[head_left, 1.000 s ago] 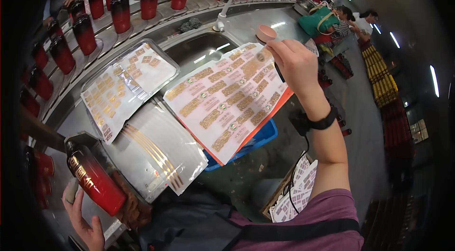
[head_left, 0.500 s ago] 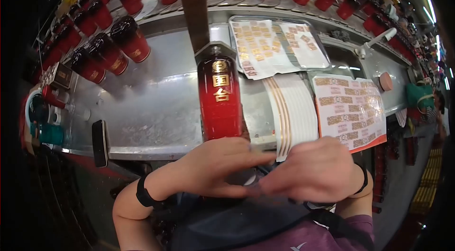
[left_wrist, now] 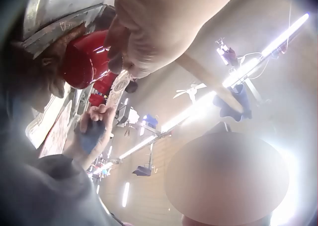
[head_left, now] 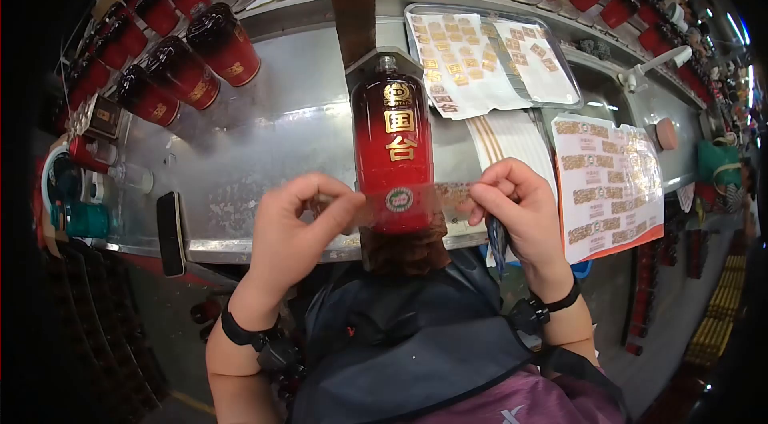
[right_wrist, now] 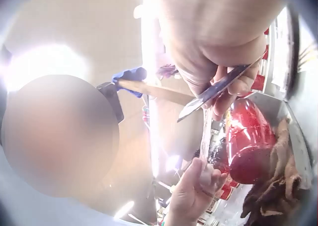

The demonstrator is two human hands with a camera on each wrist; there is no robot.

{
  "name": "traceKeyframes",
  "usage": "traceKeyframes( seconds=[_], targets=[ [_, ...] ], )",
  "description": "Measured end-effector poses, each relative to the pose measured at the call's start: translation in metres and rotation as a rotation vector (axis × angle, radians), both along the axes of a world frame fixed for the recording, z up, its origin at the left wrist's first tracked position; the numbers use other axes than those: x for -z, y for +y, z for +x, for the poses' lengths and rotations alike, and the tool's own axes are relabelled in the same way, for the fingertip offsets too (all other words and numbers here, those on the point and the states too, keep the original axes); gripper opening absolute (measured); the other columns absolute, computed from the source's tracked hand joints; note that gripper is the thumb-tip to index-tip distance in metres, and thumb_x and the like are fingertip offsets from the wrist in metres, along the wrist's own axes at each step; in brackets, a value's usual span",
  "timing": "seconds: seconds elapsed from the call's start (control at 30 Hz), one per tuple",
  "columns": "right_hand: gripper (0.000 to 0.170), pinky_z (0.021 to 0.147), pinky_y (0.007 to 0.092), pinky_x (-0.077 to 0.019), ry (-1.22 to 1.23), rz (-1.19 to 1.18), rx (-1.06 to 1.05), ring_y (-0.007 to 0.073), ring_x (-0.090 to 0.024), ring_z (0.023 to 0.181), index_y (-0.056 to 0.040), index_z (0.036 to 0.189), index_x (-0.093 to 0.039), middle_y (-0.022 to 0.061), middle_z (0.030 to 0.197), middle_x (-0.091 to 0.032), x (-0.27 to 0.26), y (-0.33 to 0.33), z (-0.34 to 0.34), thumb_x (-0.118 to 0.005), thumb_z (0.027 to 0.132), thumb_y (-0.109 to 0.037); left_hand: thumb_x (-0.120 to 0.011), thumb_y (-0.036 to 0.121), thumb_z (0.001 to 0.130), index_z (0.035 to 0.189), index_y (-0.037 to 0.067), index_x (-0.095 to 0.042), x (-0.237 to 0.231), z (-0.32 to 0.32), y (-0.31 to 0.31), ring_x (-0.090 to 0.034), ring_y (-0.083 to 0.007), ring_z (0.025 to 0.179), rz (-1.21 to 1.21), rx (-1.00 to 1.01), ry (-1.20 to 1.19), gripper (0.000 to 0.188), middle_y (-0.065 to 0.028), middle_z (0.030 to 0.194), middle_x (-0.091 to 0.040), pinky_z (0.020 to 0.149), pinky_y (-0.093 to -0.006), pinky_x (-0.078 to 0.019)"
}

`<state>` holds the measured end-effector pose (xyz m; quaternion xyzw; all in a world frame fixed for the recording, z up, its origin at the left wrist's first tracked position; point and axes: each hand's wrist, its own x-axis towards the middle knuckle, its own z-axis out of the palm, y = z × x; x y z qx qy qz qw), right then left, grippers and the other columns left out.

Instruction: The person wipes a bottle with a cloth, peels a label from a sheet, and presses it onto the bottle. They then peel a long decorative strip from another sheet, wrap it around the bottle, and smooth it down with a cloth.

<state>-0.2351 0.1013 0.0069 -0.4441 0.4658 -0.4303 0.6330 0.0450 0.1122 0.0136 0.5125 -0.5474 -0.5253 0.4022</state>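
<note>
The left hand point(head_left: 280, 230) and right hand point(head_left: 522, 216) pinched opposite ends of a strip point(head_left: 398, 200), stretched crosswise over the lower part of a bottle point(head_left: 394, 144) that lay between them, neck pointing away. The right also held a blade point(right_wrist: 212, 93).

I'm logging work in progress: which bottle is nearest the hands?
The central bottle with large gold characters: the strip held between left hand and right hand crosses before it, while the other bottles stand farther off.
</note>
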Motion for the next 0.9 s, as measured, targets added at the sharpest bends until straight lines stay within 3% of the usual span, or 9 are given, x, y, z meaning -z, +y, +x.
traceKeyframes(
  seconds=[0.07, 0.2, 0.27, 0.3, 0.37, 0.43, 0.53, 0.9],
  targets=[
    [0.007, 0.068, 0.0235, -0.0526, -0.055, 0.025, 0.020, 0.0116, -0.067, 0.072, 0.0002, 0.097, -0.061, 0.0079, 0.081, -0.070, 0.018, -0.004, 0.001, -0.065, 0.095, -0.005, -0.070, 0.008, 0.093, 0.092, 0.000, -0.069, 0.010, 0.000, -0.009, -0.056, -0.0020, 0.068, 0.036, -0.050, 0.100, 0.008, -0.0001, 0.080, -0.068, 0.057, -0.0188, -0.0422],
    [0.007, 0.067, 0.0232, -0.0521, -0.113, 0.072, 0.041, 0.0117, -0.069, 0.072, -0.0013, 0.097, -0.061, 0.0084, 0.081, -0.072, 0.024, -0.008, 0.006, -0.065, 0.096, -0.007, -0.071, 0.007, 0.092, 0.094, 0.000, -0.068, 0.018, -0.002, -0.015, -0.053, -0.0009, 0.068, 0.070, -0.056, 0.155, 0.008, -0.0024, 0.089, -0.069, 0.057, -0.0184, -0.0402],
    [0.007, 0.067, 0.0230, -0.0520, -0.134, 0.079, 0.036, 0.0115, -0.069, 0.072, -0.0015, 0.097, -0.061, 0.0088, 0.082, -0.072, 0.026, -0.010, 0.004, -0.065, 0.096, -0.007, -0.071, 0.006, 0.092, 0.096, 0.000, -0.067, 0.021, -0.001, -0.015, -0.055, -0.0007, 0.074, 0.045, -0.076, 0.069, 0.007, -0.0069, 0.105, -0.069, 0.061, -0.0184, -0.0429],
    [0.007, 0.068, 0.0229, -0.0519, -0.138, 0.084, 0.031, 0.0114, -0.069, 0.072, -0.0017, 0.097, -0.061, 0.0092, 0.083, -0.072, 0.026, -0.011, 0.003, -0.065, 0.096, -0.007, -0.071, 0.006, 0.092, 0.096, 0.000, -0.067, 0.021, -0.002, -0.015, -0.055, -0.0007, 0.074, 0.048, -0.073, 0.064, 0.007, -0.0069, 0.105, -0.069, 0.061, -0.0184, -0.0429],
    [0.007, 0.068, 0.0228, -0.0519, -0.143, 0.092, 0.025, 0.0113, -0.069, 0.072, -0.0019, 0.097, -0.061, 0.0096, 0.083, -0.073, 0.027, -0.013, 0.002, -0.065, 0.096, -0.007, -0.069, 0.004, 0.092, 0.098, 0.000, -0.066, 0.021, -0.003, -0.016, -0.056, -0.0014, 0.080, 0.097, -0.086, 0.173, 0.007, -0.0108, 0.116, -0.067, 0.068, -0.0183, -0.0454],
    [0.006, 0.064, 0.0222, -0.0524, -0.121, 0.080, 0.029, 0.0121, -0.067, 0.068, -0.0019, 0.095, -0.060, 0.0108, 0.084, -0.071, 0.028, -0.014, 0.003, -0.064, 0.096, -0.007, -0.069, 0.004, 0.093, 0.098, 0.000, -0.066, 0.021, -0.004, -0.017, -0.057, -0.0019, 0.081, 0.107, -0.097, 0.182, 0.007, -0.0114, 0.116, -0.067, 0.070, -0.0184, -0.0460],
    [0.007, 0.068, 0.0226, -0.0520, -0.142, 0.102, 0.007, 0.0115, -0.068, 0.071, -0.0020, 0.097, -0.060, 0.0104, 0.084, -0.073, 0.028, -0.016, 0.001, -0.065, 0.096, -0.007, -0.068, 0.003, 0.093, 0.097, 0.000, -0.066, 0.020, -0.005, -0.019, -0.058, -0.0026, 0.083, 0.115, -0.106, 0.185, 0.006, -0.0114, 0.115, -0.068, 0.073, -0.0184, -0.0465],
    [0.007, 0.065, 0.0224, -0.0516, -0.159, 0.108, -0.007, 0.0108, -0.067, 0.070, -0.0027, 0.097, -0.061, 0.0124, 0.086, -0.074, 0.034, -0.019, 0.000, -0.065, 0.097, -0.008, -0.070, 0.003, 0.092, 0.095, 0.000, -0.066, 0.022, -0.006, -0.023, -0.057, -0.0026, 0.081, 0.113, -0.121, 0.179, 0.006, -0.0081, 0.108, -0.069, 0.072, -0.0180, -0.0457]
  ],
)
